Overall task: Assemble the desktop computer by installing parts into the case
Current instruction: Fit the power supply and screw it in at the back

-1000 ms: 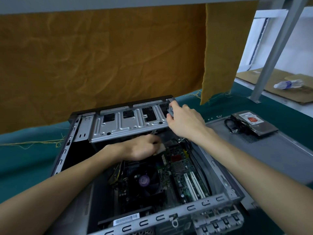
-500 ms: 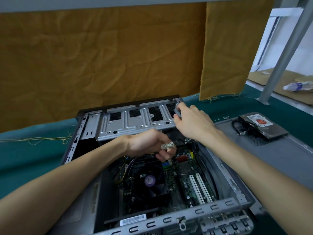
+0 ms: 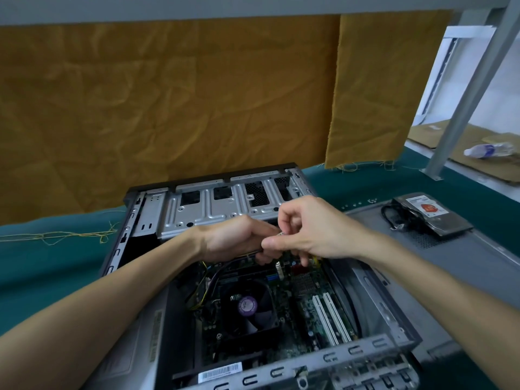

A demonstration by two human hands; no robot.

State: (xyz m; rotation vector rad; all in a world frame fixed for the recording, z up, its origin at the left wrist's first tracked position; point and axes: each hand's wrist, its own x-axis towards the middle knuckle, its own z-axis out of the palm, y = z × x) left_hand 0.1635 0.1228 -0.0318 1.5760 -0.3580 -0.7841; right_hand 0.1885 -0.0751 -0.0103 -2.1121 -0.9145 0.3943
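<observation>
The open computer case (image 3: pixel 388 313) lies on its side, with the motherboard, a black CPU fan (image 3: pixel 247 305) and two white slots (image 3: pixel 332 316) showing inside. Above the board, my left hand (image 3: pixel 236 240) grips a small cable connector (image 3: pixel 281 233), mostly hidden by fingers. My right hand (image 3: pixel 306 229) meets it and pinches the same connector from the right. A dark cable (image 3: pixel 222 273) runs down from my left hand into the case. The silver drive cage (image 3: pixel 213 209) sits just behind both hands.
The grey side panel (image 3: pixel 464 266) lies to the right, with a hard drive (image 3: pixel 430 218) and a black cable on it. Green cloth (image 3: pixel 50 266) covers the table. An orange cloth hangs behind, and a metal post (image 3: pixel 472 99) stands at far right.
My right hand left the drive cage's corner and came down to join my left hand. My left hand lifted the connector slightly out of the case. The camera tilted upward a little.
</observation>
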